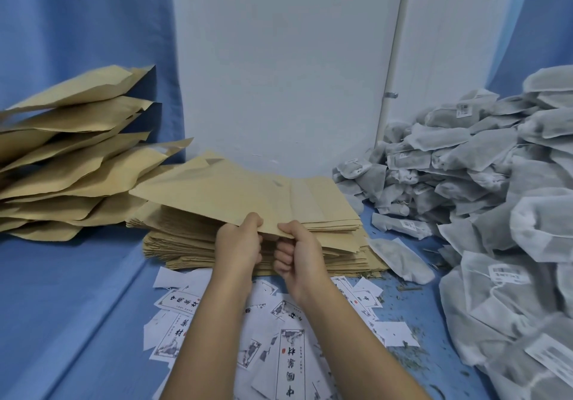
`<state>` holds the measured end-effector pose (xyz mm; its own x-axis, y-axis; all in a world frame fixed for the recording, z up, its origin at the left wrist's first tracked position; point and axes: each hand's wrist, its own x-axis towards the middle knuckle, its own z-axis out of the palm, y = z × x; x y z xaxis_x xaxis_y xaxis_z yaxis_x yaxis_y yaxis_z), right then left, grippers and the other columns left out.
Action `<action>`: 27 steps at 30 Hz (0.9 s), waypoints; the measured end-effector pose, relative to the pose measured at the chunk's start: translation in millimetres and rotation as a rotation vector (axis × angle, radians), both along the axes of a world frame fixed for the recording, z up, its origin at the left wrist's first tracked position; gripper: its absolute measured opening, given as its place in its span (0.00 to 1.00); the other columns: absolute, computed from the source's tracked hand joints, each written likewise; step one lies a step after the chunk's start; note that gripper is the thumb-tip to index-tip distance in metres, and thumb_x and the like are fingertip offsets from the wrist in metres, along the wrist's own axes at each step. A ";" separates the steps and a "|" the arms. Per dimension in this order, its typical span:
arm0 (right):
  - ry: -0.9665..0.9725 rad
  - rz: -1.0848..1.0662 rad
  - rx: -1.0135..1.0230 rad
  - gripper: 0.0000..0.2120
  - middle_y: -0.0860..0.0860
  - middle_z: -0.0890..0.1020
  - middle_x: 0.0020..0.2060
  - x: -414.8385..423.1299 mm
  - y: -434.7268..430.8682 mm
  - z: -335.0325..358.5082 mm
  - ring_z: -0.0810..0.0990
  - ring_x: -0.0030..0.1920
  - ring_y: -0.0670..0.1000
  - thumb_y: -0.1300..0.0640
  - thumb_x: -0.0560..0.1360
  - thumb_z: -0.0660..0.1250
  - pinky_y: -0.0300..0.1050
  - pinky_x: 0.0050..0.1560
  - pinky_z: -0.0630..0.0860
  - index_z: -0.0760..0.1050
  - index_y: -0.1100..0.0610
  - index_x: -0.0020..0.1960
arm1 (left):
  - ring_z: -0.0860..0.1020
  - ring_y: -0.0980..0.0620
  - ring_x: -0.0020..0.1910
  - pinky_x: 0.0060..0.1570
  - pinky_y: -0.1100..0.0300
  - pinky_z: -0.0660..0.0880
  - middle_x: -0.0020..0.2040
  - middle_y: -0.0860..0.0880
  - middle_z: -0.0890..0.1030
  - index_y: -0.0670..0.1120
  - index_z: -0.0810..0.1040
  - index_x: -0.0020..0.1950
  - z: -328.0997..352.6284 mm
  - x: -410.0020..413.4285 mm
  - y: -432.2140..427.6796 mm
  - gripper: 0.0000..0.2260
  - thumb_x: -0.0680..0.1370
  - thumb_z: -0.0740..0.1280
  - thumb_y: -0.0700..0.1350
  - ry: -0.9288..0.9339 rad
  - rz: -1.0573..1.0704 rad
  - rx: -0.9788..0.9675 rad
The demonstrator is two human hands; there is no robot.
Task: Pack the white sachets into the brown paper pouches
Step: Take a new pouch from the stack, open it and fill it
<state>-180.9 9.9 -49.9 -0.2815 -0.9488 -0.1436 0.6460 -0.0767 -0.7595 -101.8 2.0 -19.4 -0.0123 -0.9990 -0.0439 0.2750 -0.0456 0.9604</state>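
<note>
A flat brown paper pouch [223, 191] is lifted off the top of a thick stack of empty pouches [338, 238] in the middle. My left hand [238, 241] and my right hand [294, 247] both pinch its near edge, thumbs on top and fingers curled underneath, close side by side. A big heap of white sachets [483, 182] with small tags fills the right side. One sachet [400, 258] lies alone beside the stack. Bulging brown pouches [74, 157] are piled on the left.
Printed white paper labels [279, 337] lie scattered on the blue cloth [77, 306] under my forearms, with loose dried bits around them. A white wall panel [279, 74] and blue curtain stand behind.
</note>
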 end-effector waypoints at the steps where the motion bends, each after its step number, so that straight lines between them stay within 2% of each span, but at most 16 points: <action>1: 0.016 -0.036 -0.013 0.12 0.45 0.57 0.18 -0.4 -0.1 0.1 0.53 0.18 0.44 0.63 0.75 0.60 0.36 0.20 0.48 0.62 0.55 0.34 | 0.56 0.57 0.17 0.18 0.69 0.53 0.22 0.51 0.61 0.45 0.65 0.33 -1.0 0.9 -0.8 0.12 0.76 0.61 0.38 -0.010 -0.003 0.005; 3: 0.028 -0.060 -0.028 0.14 0.46 0.56 0.17 0.3 -0.8 0.9 0.53 0.17 0.44 0.65 0.75 0.59 0.36 0.20 0.48 0.62 0.56 0.33 | 0.56 0.56 0.18 0.19 0.70 0.53 0.24 0.50 0.61 0.45 0.65 0.34 -2.0 -0.3 1.0 0.12 0.76 0.62 0.40 -0.055 -0.063 0.019; 6: 0.061 -0.017 -0.019 0.12 0.46 0.58 0.17 2.0 -0.1 0.3 0.53 0.17 0.43 0.64 0.76 0.59 0.35 0.19 0.50 0.64 0.56 0.34 | 0.58 0.57 0.14 0.17 0.72 0.56 0.18 0.51 0.61 0.42 0.65 0.31 -2.3 -4.7 5.2 0.14 0.77 0.59 0.37 -0.035 -0.156 0.026; 8: 0.116 0.027 -0.012 0.12 0.46 0.58 0.17 3.3 1.0 -0.7 0.53 0.18 0.43 0.62 0.77 0.60 0.35 0.19 0.50 0.64 0.55 0.36 | 0.58 0.57 0.13 0.16 0.72 0.55 0.17 0.53 0.61 0.43 0.65 0.30 -3.5 -4.1 3.5 0.15 0.77 0.58 0.36 -0.003 -0.124 0.028; 14: 0.280 0.081 -0.012 0.16 0.46 0.63 0.17 9.4 6.8 3.8 0.56 0.18 0.43 0.59 0.78 0.60 0.34 0.19 0.53 0.67 0.55 0.31 | 0.58 0.56 0.15 0.17 0.71 0.56 0.18 0.51 0.61 0.44 0.64 0.28 -7.4 0.9 -0.7 0.15 0.75 0.61 0.39 -0.073 -0.033 0.025; 17: 0.188 0.032 0.000 0.13 0.45 0.61 0.17 5.1 6.1 6.9 0.54 0.17 0.43 0.62 0.77 0.59 0.35 0.19 0.51 0.63 0.55 0.34 | 0.58 0.56 0.16 0.18 0.69 0.55 0.21 0.51 0.62 0.45 0.65 0.31 -5.3 5.5 -3.4 0.14 0.76 0.62 0.43 -0.086 0.027 0.027; 20: 0.038 -0.112 0.010 0.13 0.45 0.58 0.17 1.0 3.9 4.3 0.53 0.17 0.44 0.63 0.75 0.59 0.36 0.18 0.49 0.61 0.55 0.34 | 0.57 0.57 0.16 0.19 0.67 0.55 0.19 0.54 0.64 0.44 0.66 0.32 -4.9 8.9 -6.9 0.12 0.75 0.63 0.40 -0.037 0.105 -0.005; 23: -0.082 -0.185 -0.039 0.13 0.46 0.59 0.20 6.6 3.5 1.0 0.56 0.18 0.44 0.57 0.76 0.60 0.36 0.18 0.52 0.61 0.55 0.35 | 0.57 0.58 0.15 0.17 0.68 0.54 0.17 0.55 0.63 0.44 0.65 0.31 -4.2 2.0 -3.7 0.13 0.75 0.62 0.40 0.008 0.075 0.006; 25: -0.017 -0.207 -0.060 0.13 0.46 0.63 0.22 10.4 3.0 1.6 0.60 0.19 0.44 0.51 0.77 0.62 0.36 0.19 0.57 0.65 0.56 0.37 | 0.58 0.57 0.15 0.17 0.69 0.54 0.17 0.54 0.63 0.43 0.66 0.31 -3.0 -3.5 -0.2 0.13 0.76 0.61 0.40 0.028 0.005 0.027; 27: 0.117 -0.232 -0.052 0.12 0.48 0.68 0.21 12.5 3.3 2.4 0.65 0.20 0.45 0.54 0.77 0.62 0.35 0.21 0.62 0.70 0.58 0.37 | 0.60 0.57 0.14 0.17 0.71 0.56 0.17 0.54 0.63 0.43 0.67 0.30 -3.0 -6.6 2.8 0.15 0.77 0.62 0.42 0.025 -0.076 0.049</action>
<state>-168.3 13.3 -47.5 -0.5044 -0.8620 -0.0502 0.5147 -0.2536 -0.8190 -108.3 4.8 -22.5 -0.0897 -0.9917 -0.0917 0.2925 -0.1142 0.9494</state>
